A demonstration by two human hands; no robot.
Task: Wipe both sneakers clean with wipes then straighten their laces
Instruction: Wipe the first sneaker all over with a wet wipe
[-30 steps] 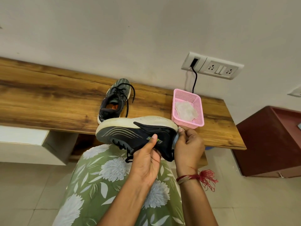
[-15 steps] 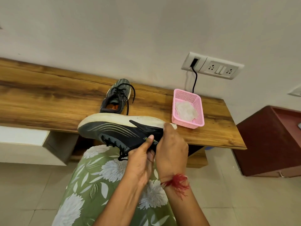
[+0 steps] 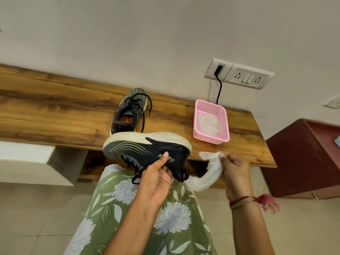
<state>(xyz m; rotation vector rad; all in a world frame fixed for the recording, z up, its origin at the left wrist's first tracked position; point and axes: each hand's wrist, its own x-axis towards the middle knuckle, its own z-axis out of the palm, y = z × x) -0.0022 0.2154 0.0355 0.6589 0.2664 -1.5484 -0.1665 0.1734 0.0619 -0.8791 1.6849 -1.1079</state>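
My left hand grips a dark sneaker by its heel side, thumb on the upper, holding it on its side above my lap with the white sole facing up and away. My right hand pinches a crumpled white wipe just right of the heel, apart from the shoe. The second dark sneaker stands upright on the wooden shelf behind, its black laces loose and trailing.
A pink plastic basket holding another white wipe sits on the shelf's right part. A wall socket with a black cable is above it. A dark red cabinet stands at the right. Tiled floor lies below.
My right hand has come off the sneaker's heel and swung right with the wipe. The sneaker shifted right again in my left hand.
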